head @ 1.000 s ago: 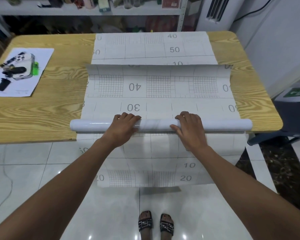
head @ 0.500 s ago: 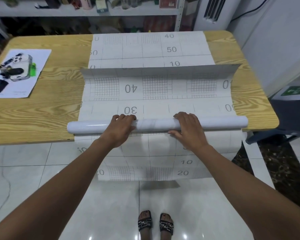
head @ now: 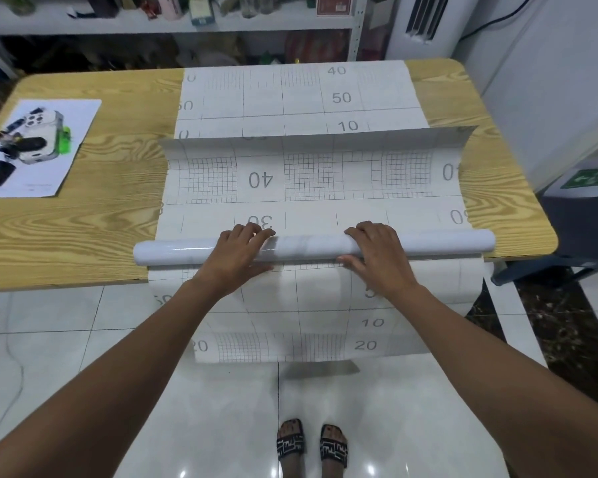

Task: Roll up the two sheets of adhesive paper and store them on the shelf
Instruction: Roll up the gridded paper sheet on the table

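Two white gridded sheets of adhesive paper lie stacked on the wooden table point(head: 66, 236). The lower sheet point(head: 290, 94) reaches the far edge, and its near end hangs over the front edge toward the floor. The upper sheet point(head: 311, 177) has its far edge curled up, while its near part is wound into a glossy white roll point(head: 308, 246) close to the table's front edge. My left hand point(head: 237, 257) and my right hand point(head: 377, 257) both grip the roll near its middle, fingers curled over the top and thumbs on the near side. Beyond the table stands the shelf point(head: 170, 25).
A white paper sheet point(head: 66, 160) at the table's left carries a white game controller point(head: 38, 136) and small dark parts. A dark bin point(head: 584, 219) stands right of the table, a white appliance point(head: 425, 25) at the back right. My sandalled feet are on the tiled floor.
The roll has turned a little farther away from me over the upper sheet, closing on the "30" mark. Both hands stay on it, their fingers now reaching that mark.
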Available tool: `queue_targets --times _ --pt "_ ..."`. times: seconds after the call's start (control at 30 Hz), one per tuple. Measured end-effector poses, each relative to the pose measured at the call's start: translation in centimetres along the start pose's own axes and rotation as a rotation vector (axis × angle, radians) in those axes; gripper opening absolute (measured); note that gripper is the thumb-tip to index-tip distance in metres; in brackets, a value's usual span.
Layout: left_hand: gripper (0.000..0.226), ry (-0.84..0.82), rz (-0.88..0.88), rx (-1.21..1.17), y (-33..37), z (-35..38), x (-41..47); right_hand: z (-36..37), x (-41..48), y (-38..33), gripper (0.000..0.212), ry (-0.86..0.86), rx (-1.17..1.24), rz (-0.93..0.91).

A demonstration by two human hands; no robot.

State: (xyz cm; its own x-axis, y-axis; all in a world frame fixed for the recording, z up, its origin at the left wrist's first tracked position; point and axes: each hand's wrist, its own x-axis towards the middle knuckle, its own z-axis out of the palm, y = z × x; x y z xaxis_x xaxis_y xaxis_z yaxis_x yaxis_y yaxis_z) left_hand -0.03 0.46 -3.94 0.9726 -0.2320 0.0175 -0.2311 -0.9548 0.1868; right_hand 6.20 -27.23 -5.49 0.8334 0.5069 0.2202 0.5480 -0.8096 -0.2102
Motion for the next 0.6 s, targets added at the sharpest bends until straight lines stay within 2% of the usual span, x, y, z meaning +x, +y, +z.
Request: queue_targets --times 0.17,0.3,0.47,0.6 --pt "0.062 -0.024 -0.011 0.015 -0.08 0.18 0.05 0.01 0.07 -0.04 0.05 -0.06 0.005 0.023" --pt "0.055 -0.026 -0.015 0.019 -0.16 0.47 0.05 -0.33 0.14 -0.39 0.036 -0.032 0.067 0.062" --pt "0.046 -0.019 -0.002 -0.004 -0.46 0.45 0.04 -0.17 0.24 -0.29 0.032 -0.065 0.057 0.063" --pt "0.047 -0.033 0.01 -0.078 -0.68 0.12 0.07 -0.09 0.3 -0.12 0.047 -0.087 0.042 0.044"
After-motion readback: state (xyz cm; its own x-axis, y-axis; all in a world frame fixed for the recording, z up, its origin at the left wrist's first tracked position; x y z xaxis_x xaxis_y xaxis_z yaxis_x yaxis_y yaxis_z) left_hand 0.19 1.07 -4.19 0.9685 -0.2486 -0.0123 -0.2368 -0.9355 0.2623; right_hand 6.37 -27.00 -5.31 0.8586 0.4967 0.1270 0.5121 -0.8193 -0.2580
